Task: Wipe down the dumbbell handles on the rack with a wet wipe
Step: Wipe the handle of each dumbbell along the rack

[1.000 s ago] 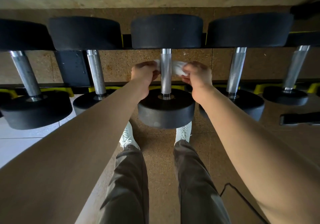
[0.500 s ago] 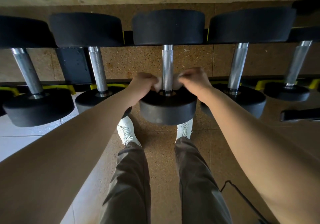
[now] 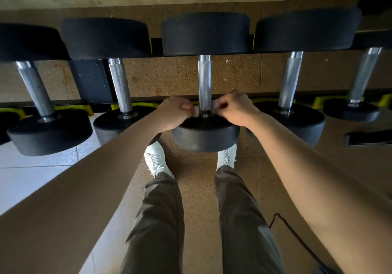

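1. Head view, grip. Both hands are closed on the wet wipe [image 3: 214, 105]: the left hand [image 3: 177, 112] and the right hand [image 3: 235, 109] each pinch one end with curled fingers. The wipe appears to pass behind the centre handle [image 3: 204, 82]. Only small pale parts of it show beside the steel.
2. Head view, position. The wipe sits at the near end of that handle, just above the near dumbbell head [image 3: 205, 134]. Both hands lie against the top face of the head.
3. Head view, change. A second ago the hands held the wipe at mid-handle. Half a second ago they had slid to the near end, and they are at that end now. One stroke toward the person appears complete.
4. Head view, meaning. The near half of this handle is probably wiped. The knurled far part stands bare, and its state cannot be told. A return stroke or a shift sideways seems due.
5. Head view, remainder. On the rack [image 3: 89, 80], the left neighbour handle [image 3: 121, 87] and the right neighbour handle [image 3: 289, 80] stand apart from both hands.
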Action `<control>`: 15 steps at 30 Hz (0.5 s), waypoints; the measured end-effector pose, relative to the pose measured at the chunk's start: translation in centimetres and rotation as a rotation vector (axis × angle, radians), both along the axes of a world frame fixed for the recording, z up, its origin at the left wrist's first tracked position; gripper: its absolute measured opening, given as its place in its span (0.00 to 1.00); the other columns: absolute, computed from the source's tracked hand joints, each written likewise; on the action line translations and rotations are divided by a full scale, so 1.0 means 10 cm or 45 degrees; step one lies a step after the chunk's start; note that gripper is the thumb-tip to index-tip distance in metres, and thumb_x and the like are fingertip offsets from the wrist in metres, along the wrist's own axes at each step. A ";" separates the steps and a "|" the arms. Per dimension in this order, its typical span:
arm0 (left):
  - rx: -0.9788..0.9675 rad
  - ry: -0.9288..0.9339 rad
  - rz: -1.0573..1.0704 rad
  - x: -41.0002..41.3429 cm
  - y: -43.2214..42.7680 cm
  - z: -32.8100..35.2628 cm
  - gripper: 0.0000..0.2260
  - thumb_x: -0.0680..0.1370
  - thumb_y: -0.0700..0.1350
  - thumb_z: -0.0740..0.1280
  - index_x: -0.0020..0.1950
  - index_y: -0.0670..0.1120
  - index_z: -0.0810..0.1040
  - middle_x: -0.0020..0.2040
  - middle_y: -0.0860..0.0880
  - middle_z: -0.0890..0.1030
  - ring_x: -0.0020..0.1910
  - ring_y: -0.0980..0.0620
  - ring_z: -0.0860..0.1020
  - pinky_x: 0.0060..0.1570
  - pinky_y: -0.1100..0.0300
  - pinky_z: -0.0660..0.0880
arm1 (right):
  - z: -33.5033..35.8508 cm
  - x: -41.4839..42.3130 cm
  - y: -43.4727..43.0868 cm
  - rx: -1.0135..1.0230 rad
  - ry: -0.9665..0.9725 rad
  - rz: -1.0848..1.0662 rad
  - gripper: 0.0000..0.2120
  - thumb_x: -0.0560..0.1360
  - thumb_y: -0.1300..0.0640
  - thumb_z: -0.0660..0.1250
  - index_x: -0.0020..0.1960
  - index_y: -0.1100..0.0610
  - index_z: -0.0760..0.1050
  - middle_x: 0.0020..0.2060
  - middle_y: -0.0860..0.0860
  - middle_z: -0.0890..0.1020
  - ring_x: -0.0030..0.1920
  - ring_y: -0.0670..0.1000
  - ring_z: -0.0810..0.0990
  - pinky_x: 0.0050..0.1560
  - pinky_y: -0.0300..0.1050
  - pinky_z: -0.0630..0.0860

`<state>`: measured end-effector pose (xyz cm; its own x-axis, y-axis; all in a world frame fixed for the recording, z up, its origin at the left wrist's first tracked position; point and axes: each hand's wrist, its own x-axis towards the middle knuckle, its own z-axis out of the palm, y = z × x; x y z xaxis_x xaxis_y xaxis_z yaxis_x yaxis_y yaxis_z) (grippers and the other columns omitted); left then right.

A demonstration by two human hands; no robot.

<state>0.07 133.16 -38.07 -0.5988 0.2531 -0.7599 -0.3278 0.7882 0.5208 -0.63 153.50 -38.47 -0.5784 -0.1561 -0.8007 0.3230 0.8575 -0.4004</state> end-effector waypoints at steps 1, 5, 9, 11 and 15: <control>0.060 -0.014 0.018 0.02 -0.04 0.05 0.11 0.81 0.45 0.66 0.39 0.52 0.79 0.44 0.45 0.81 0.47 0.45 0.79 0.44 0.55 0.70 | -0.02 -0.01 -0.06 0.027 -0.003 0.035 0.07 0.78 0.54 0.69 0.55 0.50 0.81 0.51 0.49 0.81 0.52 0.52 0.81 0.58 0.50 0.78; 0.260 -0.140 0.284 0.13 -0.07 0.25 0.04 0.75 0.48 0.70 0.42 0.53 0.84 0.46 0.46 0.82 0.51 0.51 0.78 0.51 0.56 0.69 | 0.06 0.01 -0.08 0.106 -0.060 0.142 0.10 0.78 0.49 0.65 0.57 0.47 0.82 0.54 0.52 0.82 0.57 0.57 0.79 0.62 0.58 0.75; 0.472 -0.198 0.753 0.21 -0.17 0.45 0.07 0.73 0.43 0.66 0.36 0.46 0.80 0.37 0.50 0.78 0.47 0.51 0.76 0.50 0.58 0.72 | 0.32 0.13 -0.06 -0.039 0.361 -0.150 0.09 0.76 0.57 0.67 0.52 0.50 0.83 0.48 0.45 0.85 0.48 0.47 0.82 0.55 0.48 0.80; 0.516 -0.147 0.891 0.24 -0.27 0.51 0.05 0.77 0.34 0.64 0.42 0.38 0.77 0.42 0.49 0.79 0.52 0.49 0.78 0.58 0.53 0.76 | 0.46 0.19 -0.21 -0.286 0.338 -0.282 0.17 0.75 0.60 0.68 0.63 0.51 0.78 0.57 0.45 0.81 0.55 0.45 0.79 0.56 0.43 0.78; 0.743 -0.297 1.345 0.25 -0.58 0.67 0.05 0.76 0.37 0.60 0.40 0.42 0.72 0.44 0.46 0.79 0.54 0.45 0.80 0.59 0.49 0.79 | 0.51 0.18 -0.72 -0.568 0.138 -0.200 0.25 0.74 0.63 0.68 0.70 0.51 0.73 0.62 0.46 0.80 0.61 0.44 0.77 0.60 0.36 0.74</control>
